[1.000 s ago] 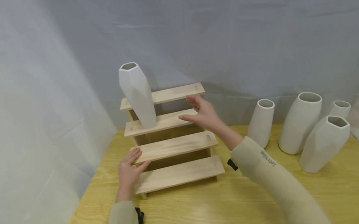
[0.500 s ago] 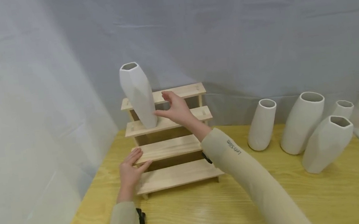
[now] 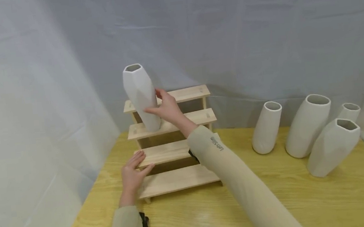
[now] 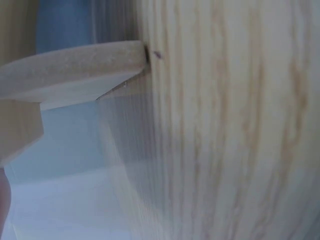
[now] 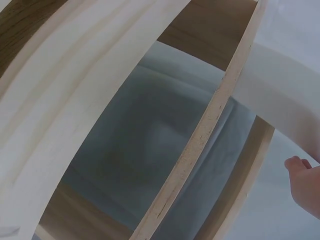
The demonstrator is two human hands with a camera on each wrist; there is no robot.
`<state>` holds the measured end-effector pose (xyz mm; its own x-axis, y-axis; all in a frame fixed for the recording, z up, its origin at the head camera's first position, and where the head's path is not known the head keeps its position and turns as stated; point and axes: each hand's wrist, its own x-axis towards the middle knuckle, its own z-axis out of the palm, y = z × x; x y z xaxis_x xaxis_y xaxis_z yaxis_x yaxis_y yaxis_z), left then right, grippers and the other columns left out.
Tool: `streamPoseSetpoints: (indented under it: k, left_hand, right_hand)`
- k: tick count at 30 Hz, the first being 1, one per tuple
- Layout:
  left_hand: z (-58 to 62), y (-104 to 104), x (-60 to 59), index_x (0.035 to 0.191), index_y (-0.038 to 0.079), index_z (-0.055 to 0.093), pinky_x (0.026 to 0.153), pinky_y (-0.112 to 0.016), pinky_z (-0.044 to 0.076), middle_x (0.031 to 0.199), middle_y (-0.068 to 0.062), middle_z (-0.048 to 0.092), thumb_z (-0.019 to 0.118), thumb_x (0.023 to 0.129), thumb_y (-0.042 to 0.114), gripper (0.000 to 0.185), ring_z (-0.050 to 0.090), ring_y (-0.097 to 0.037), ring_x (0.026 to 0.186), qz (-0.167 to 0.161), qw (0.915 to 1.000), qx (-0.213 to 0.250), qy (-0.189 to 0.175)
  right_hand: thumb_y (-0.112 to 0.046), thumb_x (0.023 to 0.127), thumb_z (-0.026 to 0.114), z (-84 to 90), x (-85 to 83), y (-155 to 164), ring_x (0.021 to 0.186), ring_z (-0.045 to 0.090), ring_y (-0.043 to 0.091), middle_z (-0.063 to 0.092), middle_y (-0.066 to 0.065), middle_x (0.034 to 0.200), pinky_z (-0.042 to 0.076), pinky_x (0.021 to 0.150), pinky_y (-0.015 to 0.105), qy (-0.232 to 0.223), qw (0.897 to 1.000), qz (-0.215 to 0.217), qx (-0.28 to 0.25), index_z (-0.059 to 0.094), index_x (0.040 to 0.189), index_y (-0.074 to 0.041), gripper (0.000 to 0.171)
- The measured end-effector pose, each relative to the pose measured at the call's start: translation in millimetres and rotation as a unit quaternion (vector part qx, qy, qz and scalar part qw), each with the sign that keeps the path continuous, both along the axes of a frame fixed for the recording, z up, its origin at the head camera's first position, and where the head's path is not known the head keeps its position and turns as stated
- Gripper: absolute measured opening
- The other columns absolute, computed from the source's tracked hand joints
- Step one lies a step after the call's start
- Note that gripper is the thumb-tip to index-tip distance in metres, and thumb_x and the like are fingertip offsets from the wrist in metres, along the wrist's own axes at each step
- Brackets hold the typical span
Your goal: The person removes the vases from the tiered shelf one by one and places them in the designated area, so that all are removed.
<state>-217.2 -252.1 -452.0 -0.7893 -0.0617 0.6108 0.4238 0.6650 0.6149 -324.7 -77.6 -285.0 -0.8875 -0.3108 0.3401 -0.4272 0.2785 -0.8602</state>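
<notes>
White and faceted, the tall vase point(image 3: 141, 95) is stood on the third step of the wooden riser point(image 3: 182, 120), tilted, and is clasped by the right hand point(image 3: 167, 107), fingers curled round it. The left hand point(image 3: 133, 175) is laid flat on a lower step, fingers relaxed. Four more vases point(image 3: 306, 126) are grouped well apart on the tabletop point(image 3: 277, 199).

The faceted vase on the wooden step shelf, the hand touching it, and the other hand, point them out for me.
faceted vase point(image 3: 139, 92), head view, middle of its body.
right hand point(image 3: 167, 107), head view, back of the hand.
left hand point(image 3: 132, 174), head view, back of the hand.
</notes>
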Motion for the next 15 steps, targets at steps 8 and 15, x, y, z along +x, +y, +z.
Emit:
streamPoseSetpoints:
  k: [8,15]
  left_hand:
    - [0.9,3.3,-1.7,0.104,-0.006,0.061,0.096,-0.034,0.037,0.113,-0.015,0.057,0.08,0.062,0.011,0.049,0.05,-0.029,0.11,-0.002,1.0,0.002,-0.004]
    - [2.7,3.1,-1.1,0.105,-0.006,0.061,0.097,-0.034,0.036,0.114,-0.015,0.056,0.08,0.063,0.013,0.049,0.049,-0.028,0.111,-0.005,0.9998,0.011,-0.015]
  right_hand:
    - [-0.024,0.074,0.072,2.0,-5.4,1.5,0.113,0.045,0.018,0.048,0.007,0.124,0.043,0.09,0.03,-0.011,0.999,0.03,-0.012,0.033,0.133,-0.007,0.073]
    - [-0.016,0.077,0.07,2.4,-4.7,1.3,0.11,0.047,0.018,0.047,0.01,0.123,0.045,0.088,0.026,-0.029,0.997,0.053,-0.049,0.032,0.133,-0.004,0.069]
